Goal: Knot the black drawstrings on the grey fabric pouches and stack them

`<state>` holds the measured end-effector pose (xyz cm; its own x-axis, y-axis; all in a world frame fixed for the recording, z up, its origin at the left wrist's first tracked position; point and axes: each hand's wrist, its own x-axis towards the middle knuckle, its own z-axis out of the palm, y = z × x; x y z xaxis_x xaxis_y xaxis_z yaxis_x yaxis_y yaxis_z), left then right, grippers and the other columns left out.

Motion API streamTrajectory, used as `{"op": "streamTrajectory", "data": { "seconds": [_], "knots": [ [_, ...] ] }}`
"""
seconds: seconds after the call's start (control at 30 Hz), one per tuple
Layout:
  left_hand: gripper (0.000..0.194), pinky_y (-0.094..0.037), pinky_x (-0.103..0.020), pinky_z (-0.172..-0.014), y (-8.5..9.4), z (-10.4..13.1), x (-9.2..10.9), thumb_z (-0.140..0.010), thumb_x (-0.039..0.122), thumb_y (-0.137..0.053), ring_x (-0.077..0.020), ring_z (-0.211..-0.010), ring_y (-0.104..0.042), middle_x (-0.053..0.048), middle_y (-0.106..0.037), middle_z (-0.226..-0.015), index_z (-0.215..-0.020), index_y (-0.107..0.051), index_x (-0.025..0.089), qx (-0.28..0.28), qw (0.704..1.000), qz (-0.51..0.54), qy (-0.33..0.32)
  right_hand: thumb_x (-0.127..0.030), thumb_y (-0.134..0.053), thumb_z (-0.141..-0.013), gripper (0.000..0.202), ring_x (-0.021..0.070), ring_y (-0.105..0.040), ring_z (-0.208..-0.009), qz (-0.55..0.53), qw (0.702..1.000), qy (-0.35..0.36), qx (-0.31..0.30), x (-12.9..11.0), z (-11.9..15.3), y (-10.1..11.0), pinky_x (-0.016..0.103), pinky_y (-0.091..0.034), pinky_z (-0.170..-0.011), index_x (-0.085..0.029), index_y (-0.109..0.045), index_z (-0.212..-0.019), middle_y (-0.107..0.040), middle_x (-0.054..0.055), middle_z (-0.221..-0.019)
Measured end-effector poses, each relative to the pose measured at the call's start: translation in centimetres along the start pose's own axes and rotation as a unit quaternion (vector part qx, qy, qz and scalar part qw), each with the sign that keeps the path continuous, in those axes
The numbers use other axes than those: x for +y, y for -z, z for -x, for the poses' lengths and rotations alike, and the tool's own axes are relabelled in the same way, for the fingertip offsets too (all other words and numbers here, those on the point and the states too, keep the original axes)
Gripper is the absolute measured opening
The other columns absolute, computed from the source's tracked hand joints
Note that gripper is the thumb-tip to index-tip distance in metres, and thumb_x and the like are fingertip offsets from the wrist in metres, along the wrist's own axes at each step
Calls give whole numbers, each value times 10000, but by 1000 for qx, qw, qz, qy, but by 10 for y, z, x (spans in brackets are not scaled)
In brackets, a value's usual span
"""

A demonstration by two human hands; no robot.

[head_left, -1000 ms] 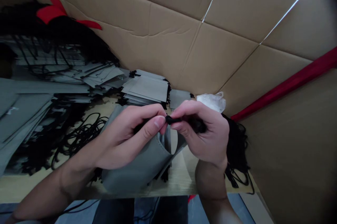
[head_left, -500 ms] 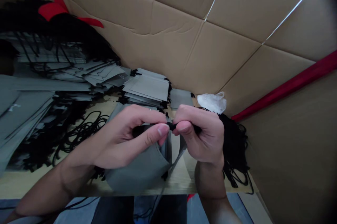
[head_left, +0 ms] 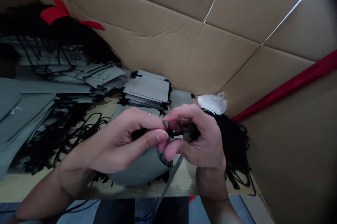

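Note:
Between thumb and forefinger, my left hand [head_left: 131, 140] pinches a black cord [head_left: 172, 134] at a small dark lump that looks like a knot. My right hand [head_left: 200, 140] is close beside it, thumb and forefinger parted, its other fingers curled around the cord where it runs into the palm. Those curled fingers are partly hidden. Beneath both hands lies a grey fabric pouch [head_left: 139, 173], its curved edge bent up toward me. The hands cover its upper part.
Stacked grey pouches [head_left: 149, 87] with black cord ends stand behind my hands. More grey pieces [head_left: 28, 112] and black cords [head_left: 84, 126] lie left. A black cord bundle [head_left: 237, 147] and a white plastic bag [head_left: 213, 103] are right. Cardboard walls [head_left: 163, 13] enclose the wooden table [head_left: 184, 182].
My right thumb and forefinger have come apart from their pinch on the cord, and the right hand has shifted slightly left. The left hand keeps its pinch. The pouch has shifted a little.

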<state>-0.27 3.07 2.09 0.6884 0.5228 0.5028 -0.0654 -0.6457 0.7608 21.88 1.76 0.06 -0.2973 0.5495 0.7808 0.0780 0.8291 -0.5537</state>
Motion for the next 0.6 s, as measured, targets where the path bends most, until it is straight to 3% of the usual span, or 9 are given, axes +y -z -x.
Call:
{"op": "streamTrajectory", "data": {
  "seconds": [0.07,0.17,0.33,0.6],
  "knots": [
    [347,-459,-180,-610,-1,-1,-2,-1154,241,-592,-94,-643,-588,21,-674,-715,-854,-743,156,-3,1000,11,-1,-333,-1003,-897,361,120,-704,-712,-20,999,34,8,1,0,-3,239,-584,-637,-197,-821,-1178,-794,5,-902],
    [336,-497,-194,-618,-1,-2,-4,-1163,277,-583,-115,-670,-638,-7,-747,-780,-903,-756,154,-13,1000,19,19,-216,-968,-927,233,133,-743,-723,-25,999,45,17,1,1,-4,249,-604,-649,-173,-848,-1121,-821,27,-881],
    [275,-444,-181,-590,0,-1,-5,-1141,220,-598,-88,-633,-565,28,-677,-739,-919,-751,169,-17,1000,15,14,-263,-952,-951,164,146,-766,-721,-27,999,7,36,1,3,-3,261,-610,-661,-204,-837,-1051,-827,4,-827],
    [308,-392,-253,-557,-4,-1,1,-1116,191,-564,-111,-590,-510,24,-558,-679,-827,-669,182,-26,996,86,-14,-398,-964,-936,249,121,-721,-626,-109,991,-19,74,0,5,-19,231,-561,-566,-207,-806,-963,-789,-3,-773]
  ]
}}
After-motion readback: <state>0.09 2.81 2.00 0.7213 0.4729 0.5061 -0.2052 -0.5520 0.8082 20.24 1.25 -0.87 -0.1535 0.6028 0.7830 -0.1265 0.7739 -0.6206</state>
